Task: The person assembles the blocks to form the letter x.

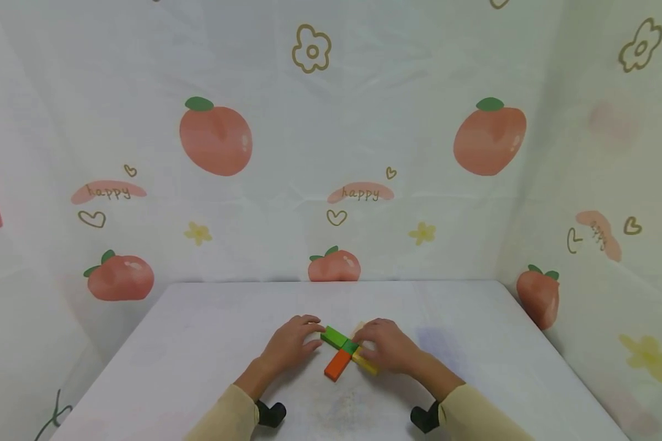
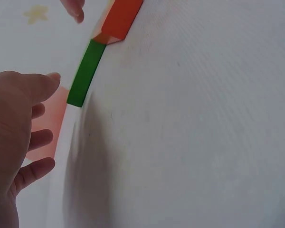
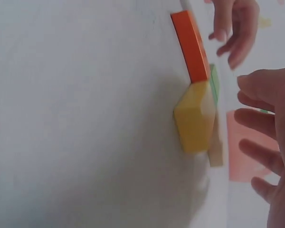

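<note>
Several wooden blocks form a cross on the white table. A long green block (image 1: 335, 337) points to the far left and an orange block (image 1: 338, 365) to the near left. The yellow block (image 1: 366, 361) lies at the near right; a pale wood-coloured block (image 3: 216, 151) at the far right is mostly hidden in the head view. A small green block (image 1: 350, 347) fills the centre. My left hand (image 1: 292, 342) hovers beside the long green block, fingers loosely bent and holding nothing. Over the yellow and pale blocks is my right hand (image 1: 388, 346), fingers spread and nothing gripped.
The white tabletop (image 1: 220, 318) reaches back to a hanging cloth (image 1: 353, 141) printed with peaches and flowers. More of this cloth hangs at both sides. Black wrist mounts (image 1: 270, 414) sit under the cuffs.
</note>
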Available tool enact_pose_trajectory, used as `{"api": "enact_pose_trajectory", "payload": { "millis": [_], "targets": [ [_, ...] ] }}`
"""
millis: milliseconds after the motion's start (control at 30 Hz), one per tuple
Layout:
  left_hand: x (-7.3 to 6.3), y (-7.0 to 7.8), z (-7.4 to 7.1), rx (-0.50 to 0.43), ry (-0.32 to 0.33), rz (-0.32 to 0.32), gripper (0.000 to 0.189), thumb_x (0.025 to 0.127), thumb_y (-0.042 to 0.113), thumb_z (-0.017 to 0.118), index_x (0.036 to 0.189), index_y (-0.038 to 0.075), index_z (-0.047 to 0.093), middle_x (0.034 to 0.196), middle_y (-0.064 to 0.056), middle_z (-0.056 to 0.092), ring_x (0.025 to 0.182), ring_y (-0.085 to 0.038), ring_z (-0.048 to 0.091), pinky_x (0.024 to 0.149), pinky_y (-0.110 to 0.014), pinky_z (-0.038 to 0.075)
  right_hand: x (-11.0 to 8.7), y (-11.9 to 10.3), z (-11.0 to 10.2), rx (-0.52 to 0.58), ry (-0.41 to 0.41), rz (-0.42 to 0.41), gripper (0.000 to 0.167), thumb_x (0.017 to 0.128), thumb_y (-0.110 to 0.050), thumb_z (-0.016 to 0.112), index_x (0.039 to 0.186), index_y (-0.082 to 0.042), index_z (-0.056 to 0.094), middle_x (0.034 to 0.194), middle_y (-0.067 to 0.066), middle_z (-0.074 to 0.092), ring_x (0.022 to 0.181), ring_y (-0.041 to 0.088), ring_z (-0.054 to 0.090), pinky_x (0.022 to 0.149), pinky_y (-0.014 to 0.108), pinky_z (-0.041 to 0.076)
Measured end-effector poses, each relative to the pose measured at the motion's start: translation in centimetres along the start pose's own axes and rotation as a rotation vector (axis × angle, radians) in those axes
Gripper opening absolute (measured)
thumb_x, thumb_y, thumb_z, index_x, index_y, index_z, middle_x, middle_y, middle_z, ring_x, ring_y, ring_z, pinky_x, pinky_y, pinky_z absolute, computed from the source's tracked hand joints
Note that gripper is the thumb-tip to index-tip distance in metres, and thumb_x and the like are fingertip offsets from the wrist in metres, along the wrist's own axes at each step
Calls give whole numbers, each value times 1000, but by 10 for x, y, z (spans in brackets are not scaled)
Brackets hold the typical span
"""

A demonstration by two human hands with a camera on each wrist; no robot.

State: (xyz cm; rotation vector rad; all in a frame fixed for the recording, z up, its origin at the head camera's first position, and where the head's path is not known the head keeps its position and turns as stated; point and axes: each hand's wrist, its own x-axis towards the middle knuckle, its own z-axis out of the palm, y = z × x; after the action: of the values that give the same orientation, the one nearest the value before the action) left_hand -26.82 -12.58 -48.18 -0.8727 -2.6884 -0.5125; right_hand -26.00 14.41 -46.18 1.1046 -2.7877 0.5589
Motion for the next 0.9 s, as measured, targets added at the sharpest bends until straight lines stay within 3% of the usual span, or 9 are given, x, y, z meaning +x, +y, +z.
{"api": "enact_pose_trajectory", "payload": {
  "millis": [133,300,467,700,900],
  "targets": [
    [-5,-5,-2,9,0,-19,24,90,25,71,112,19,71,121,-1,63,110,-21,58,92,-40,48,-8,9,0,18,71,33,16,89,-19,69,105,-16,74,102,-7,69,101,18,58,92,46,44],
    [-14,-11,-4,-17,26,-26,23,89,25,72,111,18,71,120,-1,64,109,-21,58,91,-41,48,-19,26,4,0,224,42,14,86,-11,71,99,-13,74,105,0,70,100,22,61,88,46,48],
    [-23,-22,-5,-36,64,-78,24,88,24,73,111,18,72,118,0,64,109,-21,57,92,-41,48,-28,45,7,-15,303,102,16,83,-6,73,98,-10,73,107,5,70,101,25,62,87,47,49],
    [-39,-38,-13,-60,113,-162,23,86,20,75,108,17,73,118,-1,64,111,-22,57,92,-43,47,-41,59,0,0,273,297,17,85,-11,72,102,-12,72,113,5,68,109,27,59,94,49,44],
    [-55,-53,-19,-39,169,-200,24,83,15,78,107,16,73,116,-2,65,109,-24,58,92,-43,47,-59,73,-10,-32,256,361,19,86,-12,72,105,-11,71,114,7,68,112,31,57,95,53,42]
  ]
}}
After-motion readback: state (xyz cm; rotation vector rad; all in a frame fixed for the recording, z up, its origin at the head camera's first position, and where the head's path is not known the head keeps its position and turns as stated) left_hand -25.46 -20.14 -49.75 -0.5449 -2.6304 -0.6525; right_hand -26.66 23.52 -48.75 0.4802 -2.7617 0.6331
